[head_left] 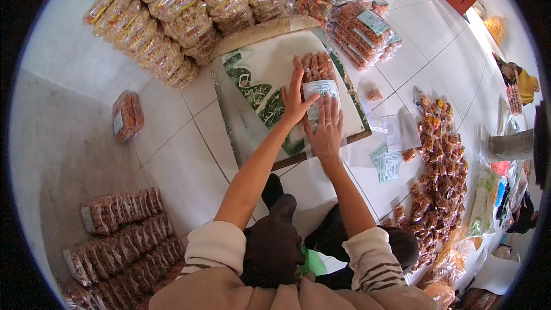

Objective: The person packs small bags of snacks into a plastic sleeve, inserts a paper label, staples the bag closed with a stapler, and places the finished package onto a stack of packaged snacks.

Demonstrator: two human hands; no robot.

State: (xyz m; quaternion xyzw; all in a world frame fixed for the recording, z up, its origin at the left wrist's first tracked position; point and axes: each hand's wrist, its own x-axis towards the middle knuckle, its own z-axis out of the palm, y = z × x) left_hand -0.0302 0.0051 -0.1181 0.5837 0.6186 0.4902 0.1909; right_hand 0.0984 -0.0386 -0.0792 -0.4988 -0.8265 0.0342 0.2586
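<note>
A clear plastic bag of small brown snack packs [319, 68] lies flat on a low board [261, 57] with green printing. A pale paper label [321, 89] marked 1.000 shows through the bag's lower half. My left hand [295, 99] is open along the bag's left side, fingers stretched and thumb reaching over the label. Flat on the bag's lower end rests my right hand [325, 131], its fingers spread over the label's bottom part. Neither hand grips anything. Part of the label and the bag's near end are hidden under the hands.
Stacked snack bags [166, 17] line the wall behind the board. Filled bags [367, 31] lie at the back right. To the right are loose labels [388, 163], clear plastic bags [402, 132] and a heap of small snack packs [439, 178]. Packed rows [123, 209] sit lower left.
</note>
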